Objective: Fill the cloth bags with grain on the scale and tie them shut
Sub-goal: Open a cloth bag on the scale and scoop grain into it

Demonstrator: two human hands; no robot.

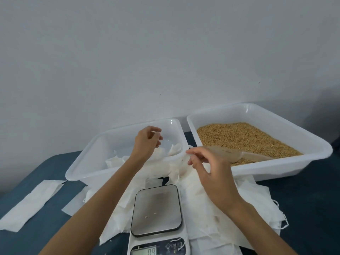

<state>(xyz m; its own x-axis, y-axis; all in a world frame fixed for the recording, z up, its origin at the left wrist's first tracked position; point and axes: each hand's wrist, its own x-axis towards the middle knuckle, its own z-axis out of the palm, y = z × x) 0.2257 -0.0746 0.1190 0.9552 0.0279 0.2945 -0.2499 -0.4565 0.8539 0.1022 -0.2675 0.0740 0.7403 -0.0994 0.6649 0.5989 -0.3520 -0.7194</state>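
My left hand (147, 142) hovers over the left white tub (86, 162), its fingers pinched on what looks like a thin white drawstring. At that tub's right corner, my right hand (207, 162) pinches the top edge of a white cloth bag (165, 161) that lies over the rim. Two tied bags (114, 161) rest inside the tub. The scale (157, 208) stands near me, with two or three loose grains on its plate. The right tub (276, 122) holds grain (244, 137) and a beige scoop (239, 153).
A pile of empty white cloth bags (217, 214) is spread around and under the scale on the dark blue table (46, 218). Flat white cloth strips (31, 203) lie at the left. A plain wall rises right behind the tubs.
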